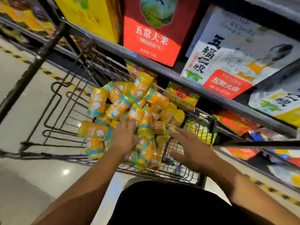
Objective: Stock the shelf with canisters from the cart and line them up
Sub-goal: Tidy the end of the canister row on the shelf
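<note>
While both hands, L [124, 137] & R [191, 150], spread open, orange/teal canisters [129, 109] lie jumbled in cart [178, 169].

The cart [65, 101] is thin dark metal wire, matt. The canisters [97, 103] piled in it wear shiny orange and teal printed wrap with yellow plastic-looking lids. The shelf [162, 69] edge is dull grey metal. The boxes [152, 38] look like glossy printed card. The pale floor [48, 172] is smooth and reflective.
</note>
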